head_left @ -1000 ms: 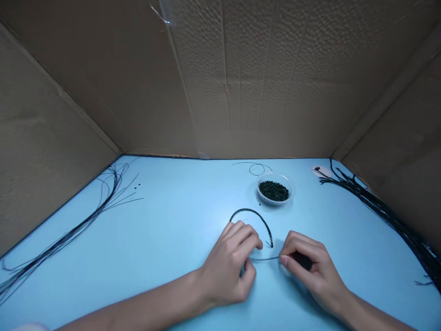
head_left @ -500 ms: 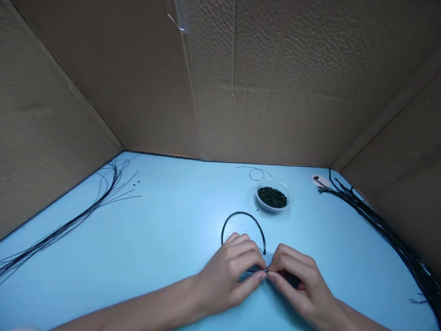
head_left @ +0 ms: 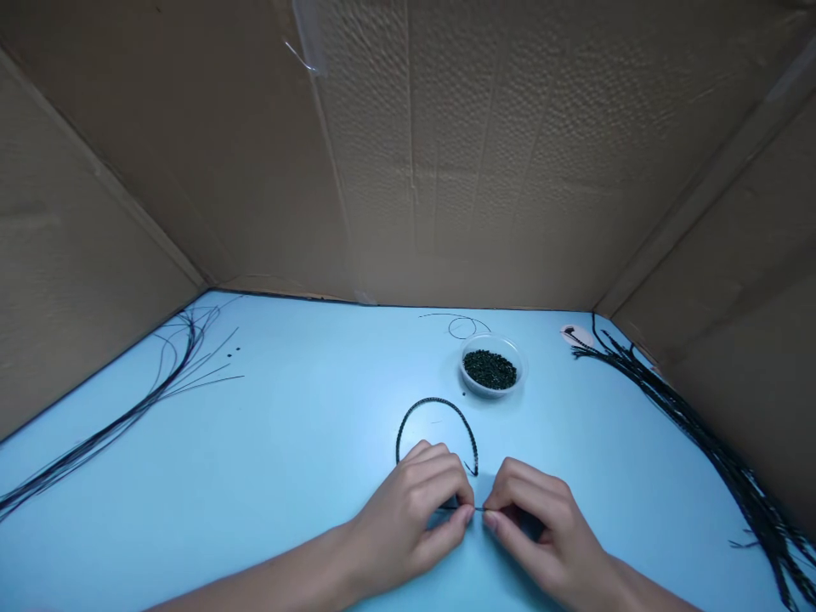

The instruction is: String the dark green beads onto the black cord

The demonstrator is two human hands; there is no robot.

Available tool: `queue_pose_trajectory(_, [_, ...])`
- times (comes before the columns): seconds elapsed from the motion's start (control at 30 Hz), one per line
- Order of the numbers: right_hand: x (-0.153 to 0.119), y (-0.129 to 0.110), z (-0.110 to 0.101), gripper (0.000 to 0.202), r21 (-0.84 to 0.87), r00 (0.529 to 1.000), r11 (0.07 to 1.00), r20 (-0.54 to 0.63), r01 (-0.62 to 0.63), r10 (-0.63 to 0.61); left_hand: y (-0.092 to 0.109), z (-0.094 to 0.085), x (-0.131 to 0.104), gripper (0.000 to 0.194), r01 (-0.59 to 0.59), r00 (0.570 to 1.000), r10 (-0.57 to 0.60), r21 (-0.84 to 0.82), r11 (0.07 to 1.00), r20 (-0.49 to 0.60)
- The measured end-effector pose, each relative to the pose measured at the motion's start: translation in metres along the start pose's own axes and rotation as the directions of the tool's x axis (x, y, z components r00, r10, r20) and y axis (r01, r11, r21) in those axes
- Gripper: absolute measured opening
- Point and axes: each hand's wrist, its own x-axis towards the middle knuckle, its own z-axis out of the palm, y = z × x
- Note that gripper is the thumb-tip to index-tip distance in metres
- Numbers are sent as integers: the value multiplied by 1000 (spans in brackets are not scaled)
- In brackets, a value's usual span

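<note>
A curved strand of dark beads (head_left: 435, 399) arches over the blue table, its left part running behind my left hand (head_left: 424, 510). That hand is closed, thumb and forefinger pinching a thin dark cord (head_left: 478, 509). Close on the right, my right hand (head_left: 541, 523) pinches the same cord between thumb and forefinger. A short bit of cord shows between the two sets of fingertips. The strand's right end (head_left: 475, 473) lies just above the gap between the hands. Beyond it stands a clear round dish (head_left: 524, 374) holding dark green beads (head_left: 490, 370).
Loose dark wires (head_left: 153, 395) spread along the left side. Finished-looking dark beaded strands (head_left: 692, 425) lie in a bundle at the right, near a pale round piece (head_left: 577, 335). A thin coiled wire (head_left: 462, 327) lies behind the dish. Cardboard walls (head_left: 446, 170) enclose the table.
My hands have drawn slightly apart, and a short bit of cord now shows between the fingertips. The whole view has shifted a little, with the table's things appearing farther left.
</note>
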Motion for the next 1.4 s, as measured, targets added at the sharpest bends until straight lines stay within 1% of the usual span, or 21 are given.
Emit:
queue_pose_trajectory(0.1, [1,1,-2,13,8,1000,1000,14,23,-23,0,0,1,8,-16,1000,16,-1,1000,-10])
queue_pose_trajectory(0.27, [2,1,1,12,1,997,997,37,71,-71,0,2,1,6,-34,999,33,-2,999,-24])
queue_pose_trajectory(0.33, [8,-2,-4,12,9,995,997,48,83,-83,-1,2,1,7,-36,999,36,-6,999,-40])
queue_pose_trajectory(0.37, [14,-3,-10,12,9,995,996,45,92,-93,-1,2,1,7,-32,998,31,-11,999,-53])
queue_pose_trajectory(0.43, [35,-3,-32,15,-25,993,993,17,118,-117,-1,1,1,8,-15,997,13,-32,999,-82])
queue_pose_trajectory(0.47, [49,-1,-46,15,-94,992,988,-8,121,-122,-1,1,1,9,-5,996,1,-43,999,-94])
queue_pose_trajectory(0.5, [65,3,-62,12,-205,991,970,-6,129,-133,-1,1,1,10,5,995,-10,-52,999,-103])
queue_pose_trajectory(0.53, [83,9,-78,10,-365,989,920,40,145,-140,0,0,1,10,14,994,-20,-58,998,-109])
queue_pose_trajectory(0.57, [100,17,-92,10,-543,984,821,97,177,-148,0,0,1,11,21,993,-28,-62,998,-111])
queue_pose_trajectory(0.6, [117,26,-104,12,-685,975,695,171,219,-140,0,0,2,11,29,993,-36,-63,998,-111])
queue_pose_trajectory(0.63, [133,36,-114,16,-761,955,581,277,288,-110,0,0,2,11,36,993,-42,-63,997,-108])
queue_pose_trajectory(0.7, [157,53,-122,23,-760,917,535,393,369,-75,0,0,1,10,43,994,-50,-64,997,-99])
queue_pose_trajectory(0.8, [179,67,-117,29,-749,863,487,506,449,-17,-1,1,1,10,49,994,-56,-72,996,-96])
queue_pose_trajectory(0.93, [188,68,-107,33,-753,812,439,578,490,84,-1,1,2,10,61,993,-69,-80,995,-99])
queue_pose_trajectory(1.03, [191,65,-106,32,-768,797,414,587,489,146,0,0,2,10,68,992,-76,-82,994,-98])
queue_pose_trajectory(1.17, [192,65,-106,28,-785,789,391,582,481,197,0,0,2,10,75,991,-84,-89,993,-102])
queue_pose_trajectory(1.4, [195,63,-105,27,-782,768,365,600,505,225,-1,0,3,11,101,986,-114,-107,989,-119])
